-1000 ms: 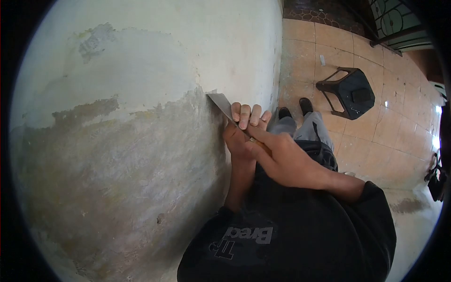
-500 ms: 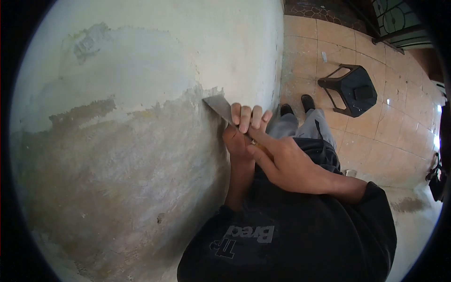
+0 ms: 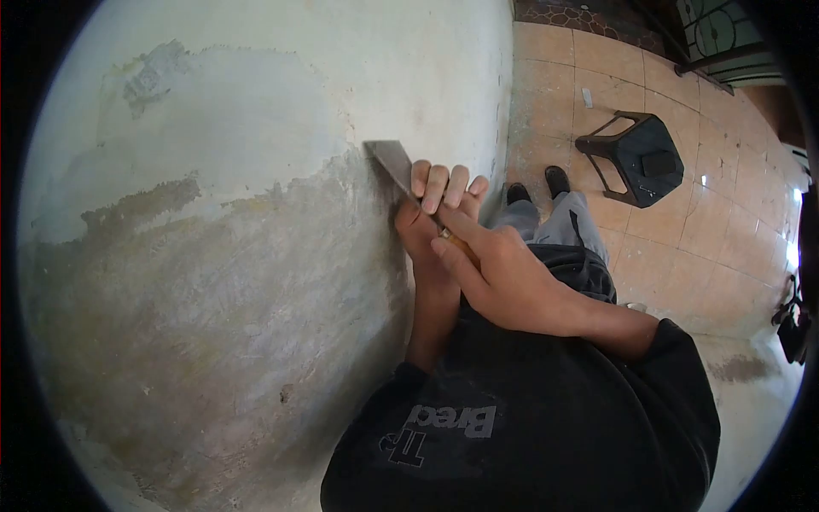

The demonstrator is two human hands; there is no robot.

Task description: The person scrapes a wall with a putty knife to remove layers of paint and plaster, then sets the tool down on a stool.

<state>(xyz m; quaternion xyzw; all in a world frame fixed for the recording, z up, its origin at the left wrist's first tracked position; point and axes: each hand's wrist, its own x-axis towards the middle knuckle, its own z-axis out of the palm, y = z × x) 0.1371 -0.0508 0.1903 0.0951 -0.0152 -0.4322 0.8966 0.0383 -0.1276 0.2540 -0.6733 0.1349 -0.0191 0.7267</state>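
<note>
The black shirt (image 3: 546, 427) bears grey lettering, upside down, reading "Tr Brec".

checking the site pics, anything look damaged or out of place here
Yes. The wall is damaged: paint is gone over a wide lower patch, leaving bare, stained plaster, with a smaller flaked spot higher up. The scraper, gripped by both the left hand and right hand, sits at the paint's edge. A dark stool lies tipped over on the floor.

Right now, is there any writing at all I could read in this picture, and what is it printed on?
"Brec": grey print on the person's black shirt, seen upside down; its last letters are hidden in a fold.
"Tr": a larger grey mark beside it, the rest unreadable.
No writing shows on the scraper blade, the wall or the black stool.
</note>
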